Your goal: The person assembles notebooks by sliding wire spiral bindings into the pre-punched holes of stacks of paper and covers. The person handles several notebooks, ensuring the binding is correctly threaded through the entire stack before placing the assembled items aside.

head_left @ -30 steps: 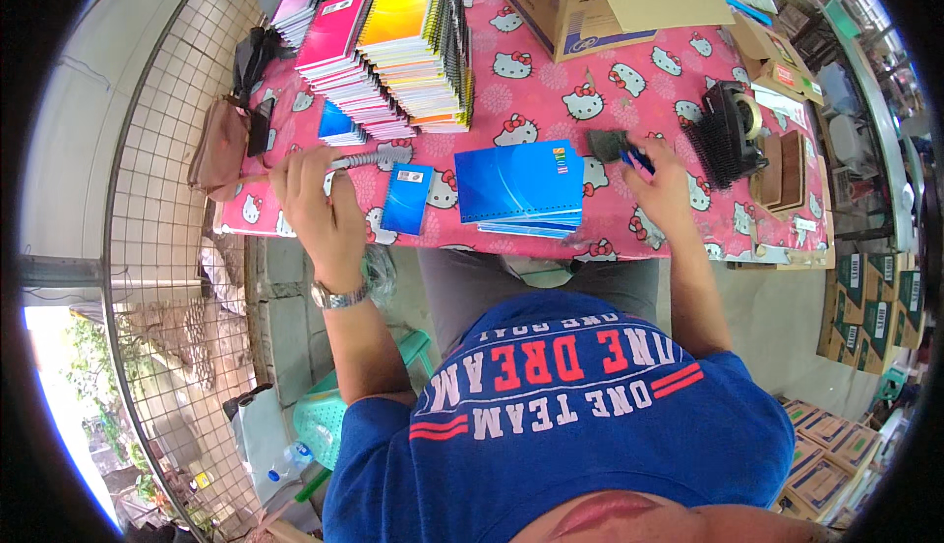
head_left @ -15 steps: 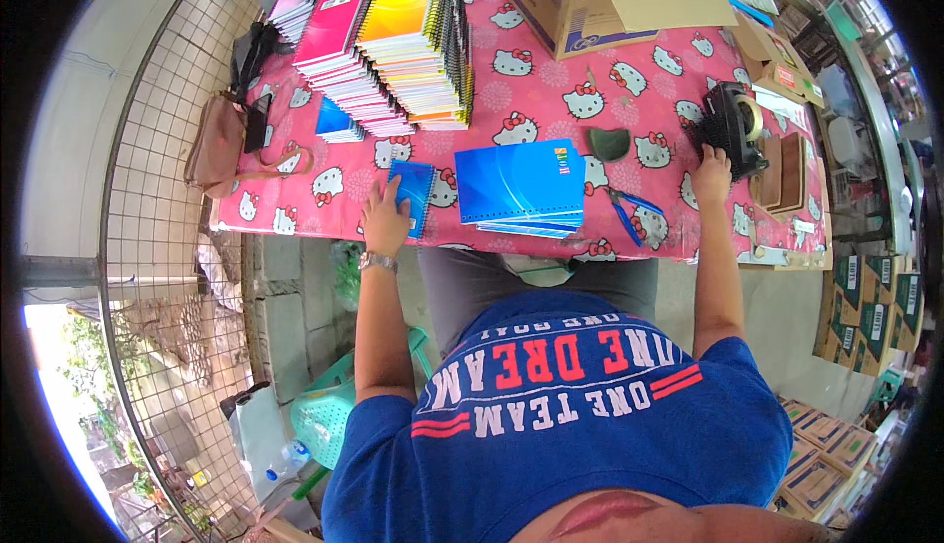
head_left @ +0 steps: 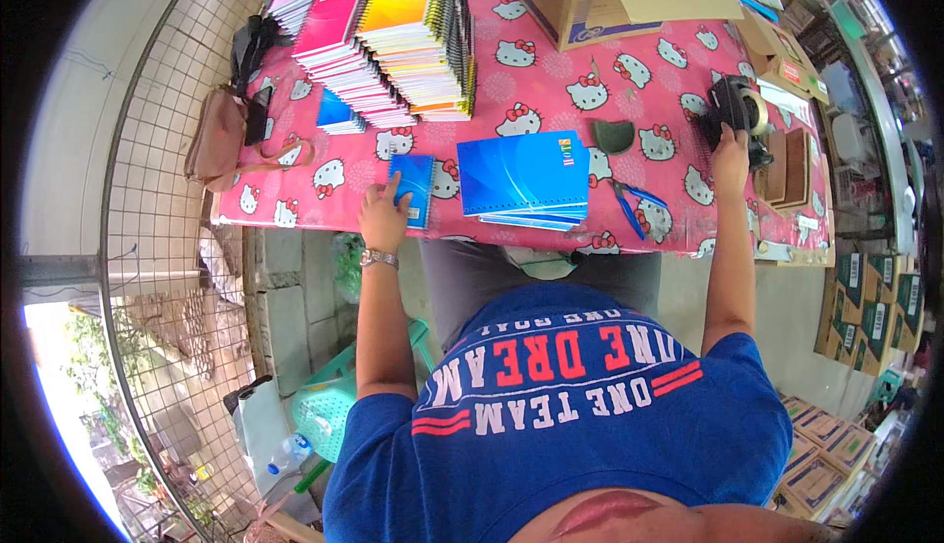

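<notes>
The small blue notebook (head_left: 411,187) is lying near the table's front edge, with the left hand (head_left: 382,216) now resting on it, fingers spread flat. The right hand (head_left: 730,154) has moved from the scissors (head_left: 634,199) to the black tape dispenser (head_left: 736,110), fingers closing on it. A blue notebook stack (head_left: 523,177) is sitting between them.
</notes>
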### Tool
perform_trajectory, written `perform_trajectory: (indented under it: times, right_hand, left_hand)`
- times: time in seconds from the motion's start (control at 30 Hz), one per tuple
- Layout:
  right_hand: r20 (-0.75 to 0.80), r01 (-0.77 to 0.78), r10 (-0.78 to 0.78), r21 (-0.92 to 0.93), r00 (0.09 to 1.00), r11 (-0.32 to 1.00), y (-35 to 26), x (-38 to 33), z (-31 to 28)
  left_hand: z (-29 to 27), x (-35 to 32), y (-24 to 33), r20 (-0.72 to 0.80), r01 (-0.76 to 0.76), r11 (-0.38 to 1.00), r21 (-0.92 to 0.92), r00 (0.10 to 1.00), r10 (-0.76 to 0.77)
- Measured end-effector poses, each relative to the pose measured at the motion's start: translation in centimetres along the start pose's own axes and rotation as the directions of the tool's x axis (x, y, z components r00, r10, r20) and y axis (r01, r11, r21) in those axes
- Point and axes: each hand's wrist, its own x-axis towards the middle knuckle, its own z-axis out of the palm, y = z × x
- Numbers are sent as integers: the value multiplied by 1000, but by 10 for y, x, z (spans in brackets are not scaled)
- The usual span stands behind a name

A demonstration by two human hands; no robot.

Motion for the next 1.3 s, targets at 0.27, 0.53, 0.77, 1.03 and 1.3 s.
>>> perform_trajectory:
  times: [0.27, 0.53, 0.77, 1.03, 1.3]
  right_hand:
    - [104, 63, -53, -95, 993, 993, -5, 3, -28]
    - [46, 135, -274, 785, 961, 605, -163, -9, -115]
    - [-62, 339, -591, 865, 804, 371, -193, -26, -184]
    - [-134, 442, -576, 783, 806, 437, -203, -33, -187]
    - [-39, 319, -570, 859, 821, 401, -199, -40, -182]
  left_hand:
    - [-136, 5, 119, -544, -443, 880, -170, 787, 292]
    - [-151, -49, 205, -257, -819, 568, 76, 534, 805]
    - [-192, -41, 200, -102, -864, 489, -121, 500, 860]
    - [-169, -40, 209, -306, -853, 500, 149, 441, 843]
    - [-183, -36, 204, -204, -822, 544, -167, 569, 797]
